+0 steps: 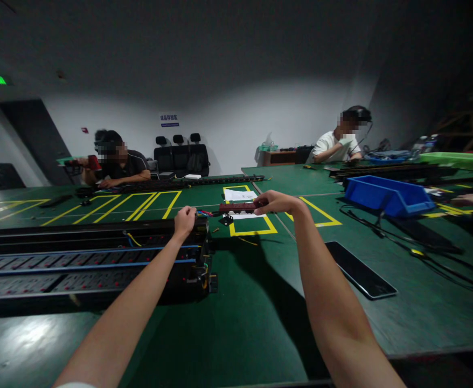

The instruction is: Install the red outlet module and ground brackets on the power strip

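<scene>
Right hand (pixel 272 202) pinching dark red block (pixel 236 208), left hand (pixel 185 221) curled at coloured wires (pixel 206 214), grip unclear, long black rack (pixel 87 281) beneath left forearm (pixel 145 291), phone (pixel 361 271), blue bin (pixel 382 196), cables (pixel 376 228) at right.

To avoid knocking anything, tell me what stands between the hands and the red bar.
Nothing visible stands between the right hand and the red bar: it grips the bar's right end. Between the left hand and the bar, only coloured wires show.
</scene>
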A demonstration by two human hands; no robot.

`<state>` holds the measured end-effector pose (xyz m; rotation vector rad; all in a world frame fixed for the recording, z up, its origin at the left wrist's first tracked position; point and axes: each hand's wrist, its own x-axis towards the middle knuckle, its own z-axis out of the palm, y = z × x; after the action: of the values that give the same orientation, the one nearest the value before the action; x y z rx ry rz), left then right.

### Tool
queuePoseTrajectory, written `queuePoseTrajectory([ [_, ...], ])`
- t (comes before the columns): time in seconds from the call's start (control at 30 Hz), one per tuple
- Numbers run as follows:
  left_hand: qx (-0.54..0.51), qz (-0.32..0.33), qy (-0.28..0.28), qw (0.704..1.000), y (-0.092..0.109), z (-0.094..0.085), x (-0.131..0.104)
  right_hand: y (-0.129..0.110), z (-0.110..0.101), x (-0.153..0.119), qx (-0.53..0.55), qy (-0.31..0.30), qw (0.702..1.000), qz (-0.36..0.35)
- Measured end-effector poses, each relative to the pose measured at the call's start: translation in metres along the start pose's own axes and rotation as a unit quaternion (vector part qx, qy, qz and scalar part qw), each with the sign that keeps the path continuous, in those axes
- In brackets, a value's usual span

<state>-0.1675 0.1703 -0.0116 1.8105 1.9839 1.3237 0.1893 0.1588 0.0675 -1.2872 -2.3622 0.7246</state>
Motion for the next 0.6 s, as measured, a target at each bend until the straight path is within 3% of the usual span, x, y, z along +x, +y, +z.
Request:
queuePoseTrajectory([
  [0.27,0.031,-0.004,-0.074,0.997,0.002,0.000,-0.003,0.003,-0.006,-0.001,-0.039,0.004,0.999,0.030],
  [0.6,0.089,0.027,-0.130,0.987,0.003,0.002,-0.006,-0.013,-0.018,-0.012,-0.078,0.003,0.997,0.029],
])
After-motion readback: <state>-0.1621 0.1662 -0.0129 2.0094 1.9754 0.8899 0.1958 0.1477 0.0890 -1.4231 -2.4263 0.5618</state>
